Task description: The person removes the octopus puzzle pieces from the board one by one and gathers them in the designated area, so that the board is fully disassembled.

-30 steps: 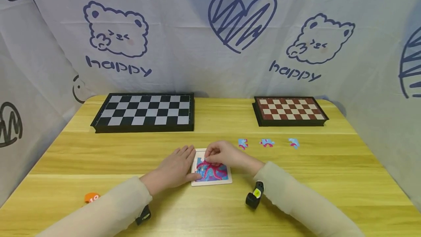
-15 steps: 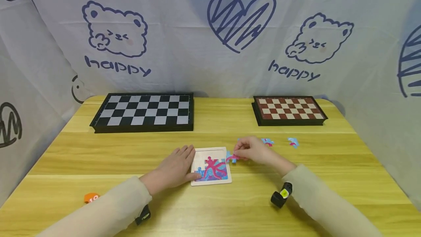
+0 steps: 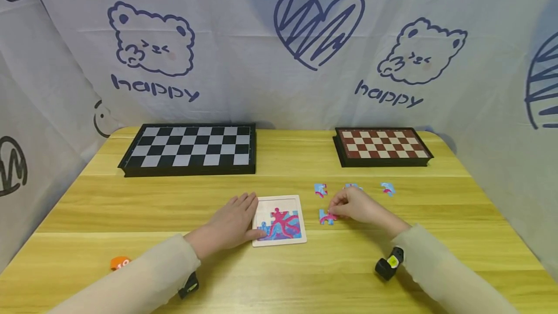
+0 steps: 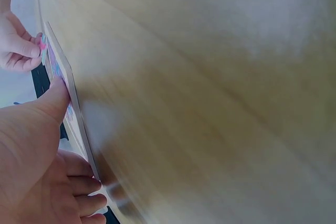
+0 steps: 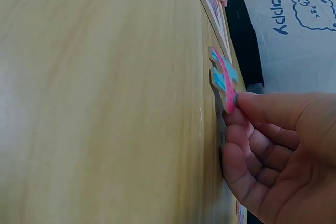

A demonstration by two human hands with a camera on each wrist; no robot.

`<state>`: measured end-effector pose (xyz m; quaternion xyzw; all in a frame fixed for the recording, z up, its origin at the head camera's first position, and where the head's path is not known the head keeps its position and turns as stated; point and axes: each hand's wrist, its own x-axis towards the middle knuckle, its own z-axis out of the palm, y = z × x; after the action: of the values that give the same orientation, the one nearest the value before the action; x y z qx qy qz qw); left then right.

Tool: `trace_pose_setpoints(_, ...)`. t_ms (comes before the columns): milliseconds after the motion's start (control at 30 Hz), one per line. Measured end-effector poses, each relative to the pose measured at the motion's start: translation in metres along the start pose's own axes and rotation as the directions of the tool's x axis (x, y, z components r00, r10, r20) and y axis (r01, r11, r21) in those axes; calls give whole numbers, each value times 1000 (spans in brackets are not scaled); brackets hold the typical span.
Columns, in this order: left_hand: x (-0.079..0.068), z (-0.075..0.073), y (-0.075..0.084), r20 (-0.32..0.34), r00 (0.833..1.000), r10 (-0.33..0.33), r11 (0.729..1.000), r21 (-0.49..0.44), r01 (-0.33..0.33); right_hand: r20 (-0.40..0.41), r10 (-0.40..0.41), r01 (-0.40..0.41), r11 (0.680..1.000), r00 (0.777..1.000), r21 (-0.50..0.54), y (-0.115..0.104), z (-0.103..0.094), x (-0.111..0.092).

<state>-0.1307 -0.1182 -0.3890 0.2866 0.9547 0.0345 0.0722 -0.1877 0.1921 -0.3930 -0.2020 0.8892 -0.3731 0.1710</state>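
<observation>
A square wooden puzzle tray (image 3: 279,243) lies mid-table, its lower part filled with a pink octopus on blue and purple. The left hand (image 3: 231,224) rests along the tray's left side, fingers straight and thumb over the lower left corner. To the right of the tray, the right hand (image 3: 355,203) pinches a blue and pink jigsaw piece (image 3: 326,217) between thumb and forefinger. In the right wrist view the held piece (image 5: 226,77) is tilted, close over the table. Behind this hand lie more puzzle pieces: one at left (image 3: 320,189), one partly hidden (image 3: 353,186), one at right (image 3: 388,188).
A black and white chessboard (image 3: 192,147) sits at the back left, a smaller red and white one (image 3: 383,144) at the back right. An orange object (image 3: 119,262) marked with a number lies by the left sleeve. A printed cloth (image 3: 244,62) hangs behind the table.
The right hand has moved off the tray to the right, carrying the jigsaw piece out beside it. The left hand stays in place on the tray.
</observation>
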Motion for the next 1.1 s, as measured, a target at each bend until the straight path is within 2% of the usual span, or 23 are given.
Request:
trace_pose_setpoints(533,-1,-1,1,-5,1000,3,1000,-8,-3,13,19,-19,1000,1000,-23,-2,1,-1)
trace_pose_setpoints(700,-1,-2,1,-3,1000,-1,1000,-3,1,-1,19,-19,999,1000,-26,-9,1,0)
trace_pose_setpoints(867,-3,-3,1,-3,1000,-4,1000,-7,4,-6,-47,47,999,999,-7,-26,9,6)
trace_pose_setpoints(1100,-2,-1,1,-4,1000,-8,1000,-8,8,56,-145,145,989,988,-9,-52,31,18)
